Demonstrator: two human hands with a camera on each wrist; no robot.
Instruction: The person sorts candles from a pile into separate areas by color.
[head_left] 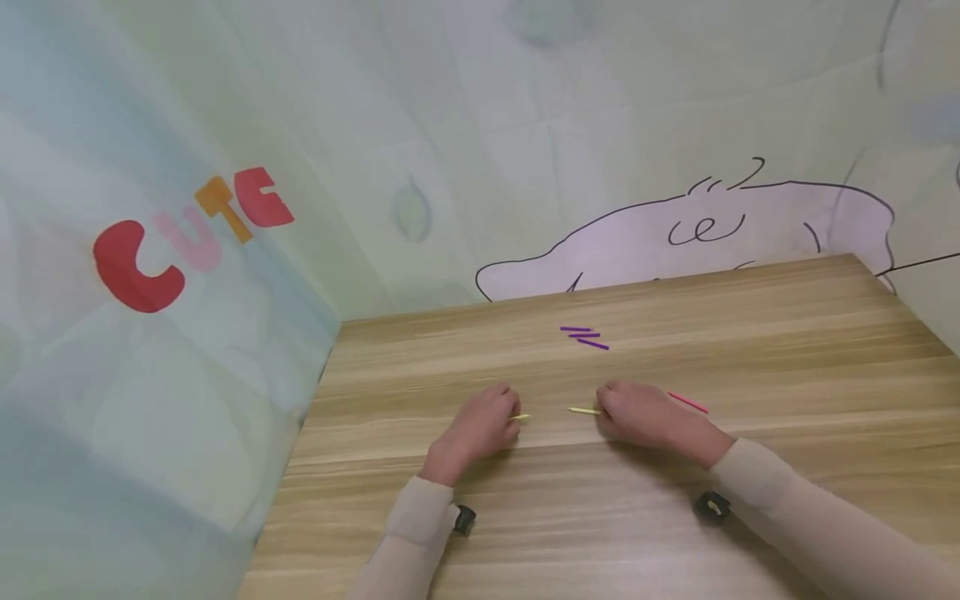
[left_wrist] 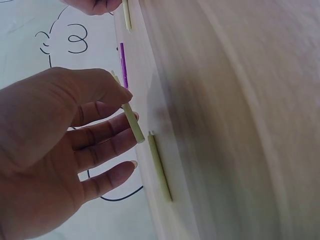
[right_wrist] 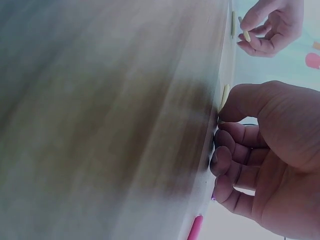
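Observation:
My left hand (head_left: 480,425) pinches a thin yellow-green stick (left_wrist: 134,124) between thumb and fingers, just over the table. A second yellow-green stick (left_wrist: 160,169), with a small nub at one end, lies on the wood beside that hand; in the head view the hand hides it. To the right, my right hand (head_left: 637,412) pinches another yellow-green stick (head_left: 581,410) low at the tabletop, its free end pointing toward the left hand. In the right wrist view this stick (right_wrist: 225,96) shows beyond the thumb.
Three purple sticks (head_left: 585,336) lie close together farther back on the wooden table (head_left: 420,358). A pink stick (head_left: 687,402) rests just past the right hand. Printed cloth (head_left: 420,150) hangs along the table's back and left edges.

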